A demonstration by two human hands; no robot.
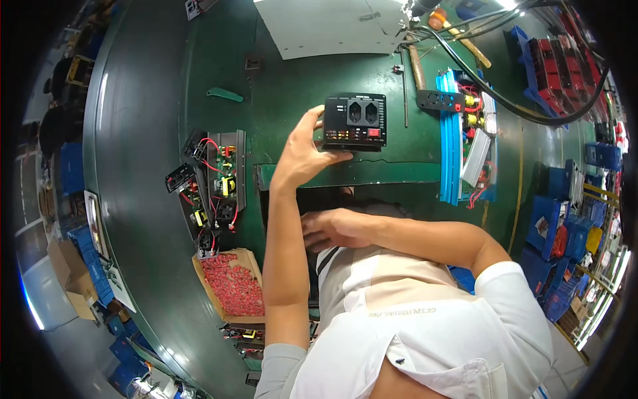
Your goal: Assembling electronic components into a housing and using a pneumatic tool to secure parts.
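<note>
- Gripping the black socket unit [355, 123] by its left edge, the left hand [306, 156] has its thumb along the near side and fingers beyond.
- The unit is in front of the person, over the green bench [292, 86]; whether it touches the surface is unclear.
- The right hand [335, 228] is near the body, fingers loosely spread, nothing visible in them.
- Done, apparently: the unit's face carries sockets and a red switch [374, 132]. Its interior and rear are hidden, so full closure cannot be confirmed.
- Left undone, judging by exposed boards and wires: the open assemblies [228, 166] at left and the blue-cased unit [450, 146] at right.
</note>
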